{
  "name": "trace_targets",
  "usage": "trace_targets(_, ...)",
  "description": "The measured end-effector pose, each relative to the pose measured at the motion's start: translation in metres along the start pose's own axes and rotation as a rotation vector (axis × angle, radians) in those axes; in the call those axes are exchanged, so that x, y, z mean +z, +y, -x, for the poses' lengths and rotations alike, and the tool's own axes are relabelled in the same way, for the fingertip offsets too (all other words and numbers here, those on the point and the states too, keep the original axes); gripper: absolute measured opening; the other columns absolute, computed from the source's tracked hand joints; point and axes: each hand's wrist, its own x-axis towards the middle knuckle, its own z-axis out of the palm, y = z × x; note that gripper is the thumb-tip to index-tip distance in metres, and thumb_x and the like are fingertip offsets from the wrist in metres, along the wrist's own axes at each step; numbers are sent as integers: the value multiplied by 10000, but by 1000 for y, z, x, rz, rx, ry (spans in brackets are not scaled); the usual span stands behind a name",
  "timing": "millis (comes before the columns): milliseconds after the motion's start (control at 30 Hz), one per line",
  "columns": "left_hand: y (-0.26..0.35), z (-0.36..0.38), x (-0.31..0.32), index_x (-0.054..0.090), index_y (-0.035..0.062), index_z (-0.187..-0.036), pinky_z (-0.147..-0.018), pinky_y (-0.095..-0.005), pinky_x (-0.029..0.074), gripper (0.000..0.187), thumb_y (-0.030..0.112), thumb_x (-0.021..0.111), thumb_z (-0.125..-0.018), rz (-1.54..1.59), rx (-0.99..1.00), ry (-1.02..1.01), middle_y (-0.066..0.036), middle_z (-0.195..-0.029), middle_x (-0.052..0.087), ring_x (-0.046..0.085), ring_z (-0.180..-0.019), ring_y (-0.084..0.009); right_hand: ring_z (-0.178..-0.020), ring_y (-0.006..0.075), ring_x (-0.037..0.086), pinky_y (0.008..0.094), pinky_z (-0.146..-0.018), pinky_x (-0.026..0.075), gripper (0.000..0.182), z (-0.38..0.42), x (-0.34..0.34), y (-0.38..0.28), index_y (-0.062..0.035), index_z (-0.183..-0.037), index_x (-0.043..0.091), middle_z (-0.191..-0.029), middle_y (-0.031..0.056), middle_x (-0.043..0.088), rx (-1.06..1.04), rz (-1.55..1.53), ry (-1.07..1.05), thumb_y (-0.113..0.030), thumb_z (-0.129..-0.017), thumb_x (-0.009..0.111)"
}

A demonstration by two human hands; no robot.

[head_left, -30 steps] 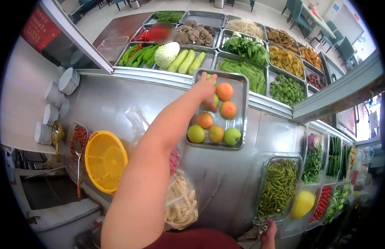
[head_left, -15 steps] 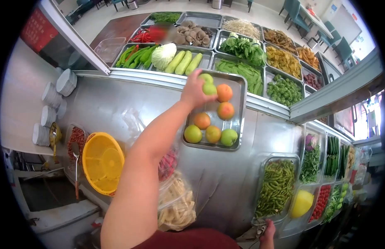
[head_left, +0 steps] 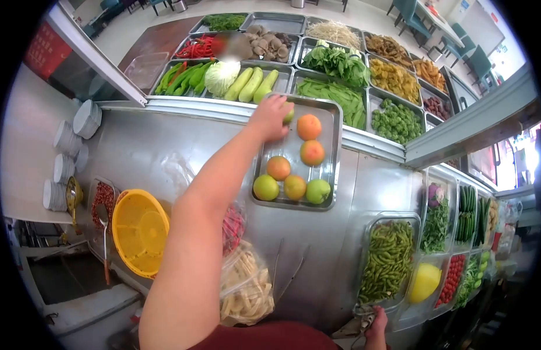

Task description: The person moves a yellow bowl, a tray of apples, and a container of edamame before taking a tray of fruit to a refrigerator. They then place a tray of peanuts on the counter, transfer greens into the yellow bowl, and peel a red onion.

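My left hand [head_left: 271, 118] reaches over the far left corner of a metal tray [head_left: 338, 125]. Its fingers curl round a green tomato [head_left: 289, 115], which they mostly cover. An orange tomato [head_left: 309, 126] and another orange one [head_left: 312, 153] lie just right of the hand. Toward the tray's near end sit several more, among them a green tomato [head_left: 318, 191] and a reddish one [head_left: 278, 168]. Low at the right, my right hand [head_left: 376, 322] is closed at the edge of a grey cloth [head_left: 356, 326], its fingers partly hidden.
Trays of vegetables stand beyond the counter ledge, with pale green gourds [head_left: 251, 84] closest to my left hand. A yellow basket [head_left: 141, 233], bagged tofu strips [head_left: 246, 286] and a tray of green pods [head_left: 389, 259] lie on the steel counter. Stacked bowls [head_left: 63, 137] line the left wall.
My left hand has shifted slightly left and closed more over the green tomatoes, hiding most of them. The whole view has moved a little. My right hand stays by the cloth.
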Motion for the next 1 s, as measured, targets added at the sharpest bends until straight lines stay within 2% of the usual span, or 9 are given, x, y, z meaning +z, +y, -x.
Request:
trace_targets(100, 9, 4, 13, 534, 108, -1233, -990, -419, 416, 517, 189, 669, -741, -165, 47, -34, -145, -1274, 513, 476, -1188, -341, -833, 231, 604, 377, -769, 499, 212, -6, -4, 3, -51, -919, 590, -887, 73, 616, -36, 10, -14, -252, -880, 534)
trace_targets(200, 16, -6, 1, 471, 124, -1303, -1021, -411, 401, 579, 168, 670, -761, -114, -85, -365, -176, -1357, 446, 446, -1229, -365, -854, 230, 604, 376, -773, 497, 226, -10, -6, 4, -49, -925, 589, -900, 74, 617, 58, -9, -19, -264, -896, 528)
trace_targets(367, 14, -43, -23, 444, 99, -1321, -1015, -403, 408, 580, 249, 664, -805, 167, -414, 286, -236, -1412, 365, 449, -1217, -412, -829, 231, 606, 375, -756, 499, 203, 4, 3, 2, -45, -929, 589, -890, 73, 617, -17, -22, 22, -235, -877, 536)
trace_targets(500, -17, -57, -20, 486, 75, -1296, -969, -400, 438, 554, 293, 655, -815, 6, -462, 458, -223, -1350, 449, 511, -1147, -395, -817, 231, 605, 373, -744, 500, 195, 3, 7, -1, -42, -932, 588, -886, 75, 614, 35, -23, -2, -219, -862, 547)
trace_targets(567, -1, -40, -32, 596, 45, -1165, -902, -411, 466, 434, 298, 641, -815, 201, -388, 43, -200, -1192, 580, 570, -1065, -355, -819, 230, 606, 369, -737, 501, 190, 13, 14, -4, -41, -931, 588, -881, 78, 612, 0, -4, 21, -212, -856, 554)
trace_targets(600, 17, -26, -28, 661, 46, -956, -796, -426, 487, 286, 286, 637, -801, 382, -324, 114, -165, -952, 650, 611, -924, -342, -819, 230, 606, 369, -737, 501, 190, 15, 16, -5, -41, -931, 588, -881, 78, 612, 3, -5, 27, -212, -856, 554)
trace_targets(733, 79, 26, -14, 629, 74, -755, -630, -441, 484, 294, 364, 670, -776, 280, 57, -303, -105, -811, 631, 603, -765, -326, -806, 231, 614, 374, -722, 506, 193, 0, 5, 3, -18, -912, 595, -869, 89, 617, -13, -22, 20, -196, -854, 550)
trace_targets(900, 139, 62, -20, 622, 131, -1089, -737, -409, 494, 425, 323, 728, -725, 231, 498, -596, -103, -1017, 592, 600, -920, -302, -817, 233, 606, 370, -732, 504, 184, -1, -1, 8, -42, -923, 583, -880, 80, 611, -27, -46, -63, -210, -869, 535)
trace_targets(1000, 145, 68, -13, 544, 146, -1237, -798, -426, 490, 560, 296, 707, -723, 350, 306, -787, -118, -1114, 543, 584, -978, -318, -819, 234, 605, 371, -736, 505, 180, -1, 8, 3, -44, -920, 582, -879, 80, 612, 31, -29, -13, -210, -874, 531)
